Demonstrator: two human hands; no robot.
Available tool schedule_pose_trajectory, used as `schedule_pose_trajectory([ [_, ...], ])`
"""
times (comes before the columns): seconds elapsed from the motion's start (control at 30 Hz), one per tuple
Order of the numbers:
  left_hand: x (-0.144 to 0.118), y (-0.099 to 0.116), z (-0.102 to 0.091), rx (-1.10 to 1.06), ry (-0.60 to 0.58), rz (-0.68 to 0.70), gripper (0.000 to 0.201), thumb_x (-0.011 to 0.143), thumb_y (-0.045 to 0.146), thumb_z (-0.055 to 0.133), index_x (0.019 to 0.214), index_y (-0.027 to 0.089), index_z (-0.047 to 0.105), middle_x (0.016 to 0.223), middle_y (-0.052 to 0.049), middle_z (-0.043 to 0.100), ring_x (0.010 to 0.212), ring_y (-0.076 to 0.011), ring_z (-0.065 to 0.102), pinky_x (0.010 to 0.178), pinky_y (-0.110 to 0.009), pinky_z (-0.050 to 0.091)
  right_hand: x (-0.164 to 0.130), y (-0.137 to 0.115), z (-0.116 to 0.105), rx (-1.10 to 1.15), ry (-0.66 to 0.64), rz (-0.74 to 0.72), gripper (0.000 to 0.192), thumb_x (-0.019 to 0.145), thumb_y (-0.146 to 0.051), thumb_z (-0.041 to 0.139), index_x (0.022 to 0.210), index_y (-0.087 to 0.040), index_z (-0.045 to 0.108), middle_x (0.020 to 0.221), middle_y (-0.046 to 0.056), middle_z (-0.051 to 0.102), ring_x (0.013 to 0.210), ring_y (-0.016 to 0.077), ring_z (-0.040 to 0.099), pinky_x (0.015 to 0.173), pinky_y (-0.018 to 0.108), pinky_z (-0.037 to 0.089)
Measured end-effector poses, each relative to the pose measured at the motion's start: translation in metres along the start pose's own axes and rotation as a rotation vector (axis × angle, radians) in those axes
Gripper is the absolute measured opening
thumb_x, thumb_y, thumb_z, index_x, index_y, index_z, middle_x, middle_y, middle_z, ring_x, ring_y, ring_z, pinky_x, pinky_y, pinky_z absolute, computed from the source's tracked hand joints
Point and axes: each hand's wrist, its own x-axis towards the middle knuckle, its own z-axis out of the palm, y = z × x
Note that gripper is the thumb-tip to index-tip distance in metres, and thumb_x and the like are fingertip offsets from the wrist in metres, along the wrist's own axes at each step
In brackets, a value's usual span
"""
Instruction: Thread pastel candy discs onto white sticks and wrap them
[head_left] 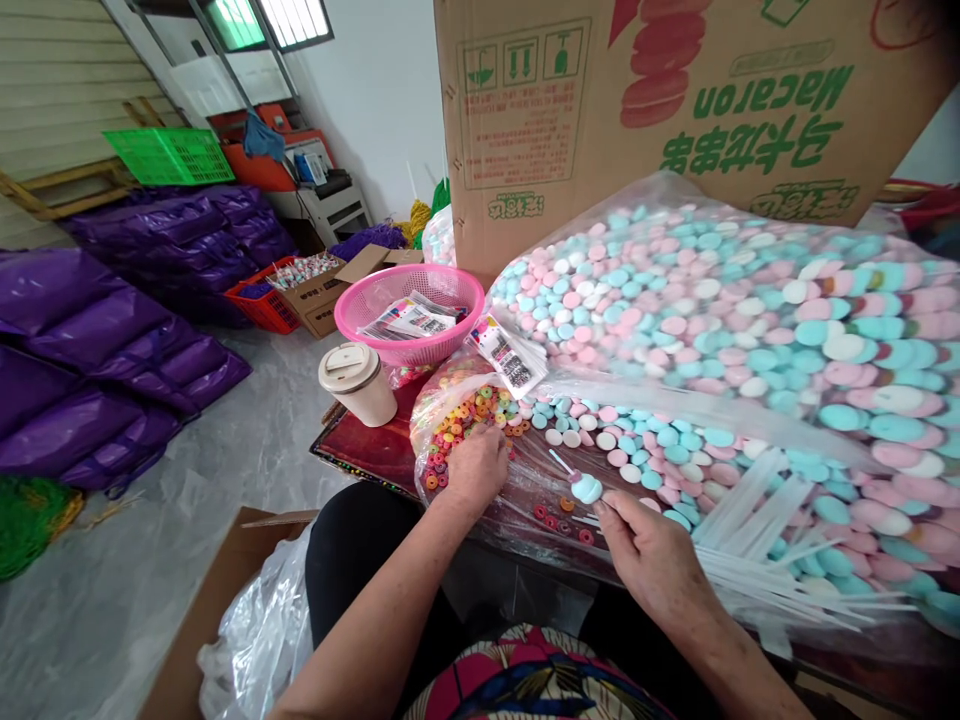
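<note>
My left hand [475, 466] reaches palm-down into an open clear bag of small coloured candy rings [465, 412], fingers curled among them. My right hand [651, 548] pinches a thin white stick that carries a pale blue and pink disc candy [586, 487] near its tip. Loose pink, blue and white disc candies [637, 445] lie just beyond that hand on clear plastic. A bundle of white sticks [757, 545] lies to the right of my right hand.
A huge clear bag of disc candies [750, 300] fills the right, under a cardboard box [675, 100]. A pink basket [409, 310] with printed packets, a lidded beige cup [357, 382], purple bags [112, 340] on the floor, and a plastic-lined box [255, 620] are nearby.
</note>
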Motion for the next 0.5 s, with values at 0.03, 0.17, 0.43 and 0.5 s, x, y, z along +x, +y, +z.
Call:
schedule_pose_trajectory([
  [0.03,-0.004,-0.001,-0.001,-0.029,0.009,-0.002,0.008,0.08,0.019,0.053,0.081,0.016,0.061,0.092,-0.008,0.064,0.089,-0.0218,0.062,0.08,-0.034,0.047,-0.001,0.0,0.001,-0.003,-0.008,0.008,0.027,0.089,-0.031,0.041,0.069,-0.02,0.054,0.054,-0.002,0.055,0.048,0.0103,0.046,0.051,0.021,0.034],
  [0.17,-0.02,0.002,-0.003,-0.581,-0.081,-0.165,0.009,0.081,0.024,0.055,0.083,0.015,0.056,0.069,-0.001,0.061,0.063,-0.0148,0.064,0.061,-0.028,0.053,-0.002,-0.004,0.01,-0.032,-0.1,-0.002,0.029,0.088,-0.028,0.038,0.062,-0.02,0.047,0.055,-0.001,0.054,0.05,0.0114,0.047,0.051,0.023,0.032],
  [0.43,-0.038,0.017,-0.001,-1.269,-0.193,-0.364,0.018,0.061,0.005,0.065,0.077,0.012,0.063,0.071,0.0,0.062,0.061,-0.0131,0.065,0.059,-0.026,0.054,-0.005,-0.012,0.015,-0.285,-0.256,0.052,0.023,0.087,-0.021,0.039,0.068,-0.02,0.052,0.065,0.002,0.061,0.061,0.0157,0.057,0.052,0.027,0.026],
  [0.5,-0.039,0.017,0.008,-1.195,-0.15,-0.331,0.015,0.062,0.005,0.062,0.074,0.013,0.063,0.068,0.002,0.062,0.06,-0.0121,0.064,0.06,-0.025,0.053,-0.006,-0.014,0.013,-0.349,-0.299,0.093,0.021,0.087,-0.019,0.04,0.071,-0.02,0.053,0.068,0.002,0.063,0.063,0.016,0.059,0.052,0.027,0.026],
])
